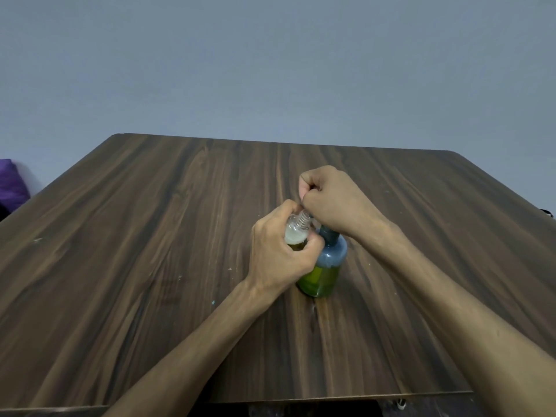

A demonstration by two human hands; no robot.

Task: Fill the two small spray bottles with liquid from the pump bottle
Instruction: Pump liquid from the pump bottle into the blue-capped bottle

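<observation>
Plain grey-blue wall (270, 61) behind a dark wood-grain tabletop (135, 266). Purple cloth (10, 182) off the tabletop's left edge. Near the tabletop's middle, left hand (276, 257), grip wrapped around a small clear threaded-neck spray bottle (296, 233), tilted, uncapped. Just right, touching, a blue-tinted translucent pump bottle with green liquid (325, 266), upright. Right hand (334, 200) fisted over its top, grip pressed together; pump head hidden.

Two bare forearms reach in from the bottom edge, no sleeves, watch or rings showing; left hand (278, 251) and right hand (334, 200) are ungloved, with visible knuckles and tendons
</observation>
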